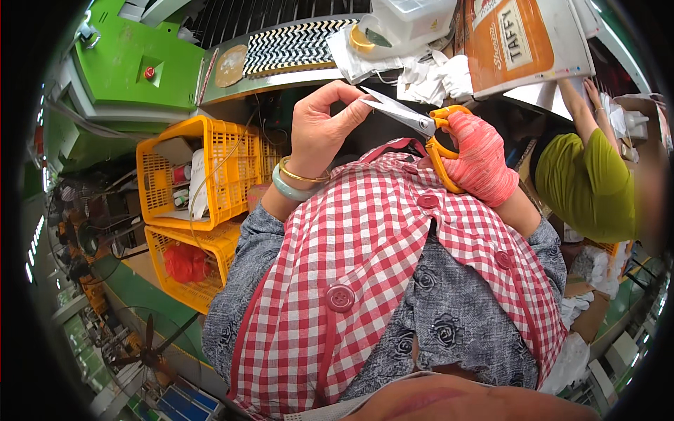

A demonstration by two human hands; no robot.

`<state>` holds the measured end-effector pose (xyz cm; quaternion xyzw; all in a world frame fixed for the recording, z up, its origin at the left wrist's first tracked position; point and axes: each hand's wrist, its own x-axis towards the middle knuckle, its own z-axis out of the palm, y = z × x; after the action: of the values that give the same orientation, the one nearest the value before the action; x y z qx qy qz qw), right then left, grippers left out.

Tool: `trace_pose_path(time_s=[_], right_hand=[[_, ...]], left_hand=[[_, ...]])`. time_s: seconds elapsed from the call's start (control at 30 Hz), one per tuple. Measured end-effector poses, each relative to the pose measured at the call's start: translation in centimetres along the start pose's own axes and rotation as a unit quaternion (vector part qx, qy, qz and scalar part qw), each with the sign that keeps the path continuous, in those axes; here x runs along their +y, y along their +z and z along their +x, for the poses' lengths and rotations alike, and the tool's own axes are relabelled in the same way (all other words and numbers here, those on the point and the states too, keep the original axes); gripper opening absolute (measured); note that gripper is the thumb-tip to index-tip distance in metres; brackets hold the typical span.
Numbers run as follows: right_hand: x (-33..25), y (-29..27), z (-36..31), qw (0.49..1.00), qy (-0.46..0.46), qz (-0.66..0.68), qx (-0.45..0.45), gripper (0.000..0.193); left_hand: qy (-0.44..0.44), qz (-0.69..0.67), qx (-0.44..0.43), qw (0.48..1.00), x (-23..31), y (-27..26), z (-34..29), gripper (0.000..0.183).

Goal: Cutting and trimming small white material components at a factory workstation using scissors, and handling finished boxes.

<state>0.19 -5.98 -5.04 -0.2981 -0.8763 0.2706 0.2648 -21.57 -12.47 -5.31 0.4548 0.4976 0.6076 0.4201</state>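
A pair of scissors (411,118) with orange handles is held in my right hand (481,158), which wears a pinkish-red knitted glove. Its blades are slightly apart and point left, toward my other hand. My bare left hand (319,130) has thumb and forefinger pinched together right by the blade tips. Whatever lies in that pinch, if anything, is too small to make out. A gold bangle (298,175) and a pale green bangle (289,189) circle the left wrist. Both hands are raised in front of my red checked apron (330,231).
Ahead, a workbench carries a black-and-white zigzag strip (288,50), white cloths (439,77) and a clear plastic container (414,21). An orange box (512,42) stands right of them. Yellow crates (217,175) and a green machine (133,56) are left. A co-worker's sleeve (597,175) is right.
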Motion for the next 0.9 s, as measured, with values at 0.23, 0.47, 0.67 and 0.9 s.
trace_pose_path(time_s=[0.23,0.47,0.67,0.9], right_hand=[[2.6,0.5,-0.7,0.999,0.024,-0.029,-0.026,0.043],[2.7,-0.3,-0.9,0.998,0.005,-0.050,-0.043,0.040],[3.3,0.2,-1.3,0.997,0.021,-0.047,-0.063,0.039],[2.9,-0.1,-1.1,0.997,0.037,0.007,-0.070,0.036]], left_hand=[[0.028,0.062,-0.006,0.998,-1.5,0.3,0.5,0.005],[0.060,0.166,-0.025,0.984,-2.7,0.0,0.7,0.006],[0.060,0.204,-0.036,0.977,-2.8,-0.4,0.9,0.007],[0.069,0.202,-0.053,0.976,-3.2,-0.3,0.9,0.009]])
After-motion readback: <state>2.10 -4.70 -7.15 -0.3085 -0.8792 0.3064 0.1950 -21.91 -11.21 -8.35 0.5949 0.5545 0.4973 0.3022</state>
